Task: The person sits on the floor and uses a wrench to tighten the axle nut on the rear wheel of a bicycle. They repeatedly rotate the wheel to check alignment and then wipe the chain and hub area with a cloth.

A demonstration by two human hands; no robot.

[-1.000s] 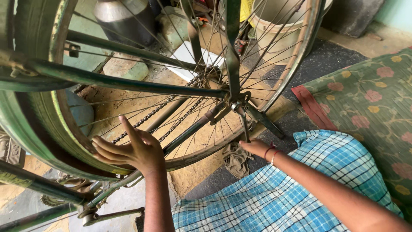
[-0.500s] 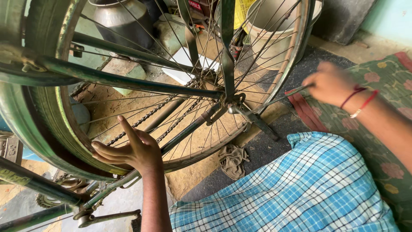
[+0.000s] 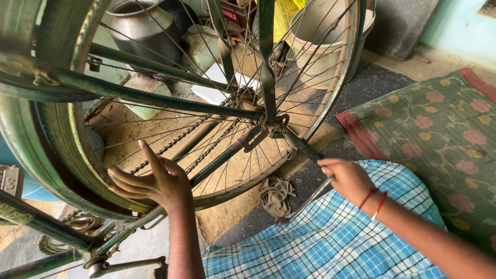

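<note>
A bicycle wheel (image 3: 67,150) with thin spokes stands in a green frame, and its hub (image 3: 271,126) is near the middle of the view. My left hand (image 3: 155,181) rests with fingers spread against the inner side of the rim at the lower left, holding nothing. My right hand (image 3: 349,178), with red thread at the wrist, grips the upper end of a thin metal tool (image 3: 305,201). The tool slants down to the floor below the hub. The chain (image 3: 170,147) runs behind the spokes.
A dirty rag (image 3: 276,194) lies on the floor under the wheel. A blue checked cloth (image 3: 330,237) covers my lap. A floral mat (image 3: 439,129) lies at the right. A metal pot (image 3: 142,26) and a pale bucket (image 3: 320,46) stand behind the wheel.
My right hand went from the hub out to the mat, then came back below the hub, now gripping the thin metal tool. My left hand stayed on the rim.
</note>
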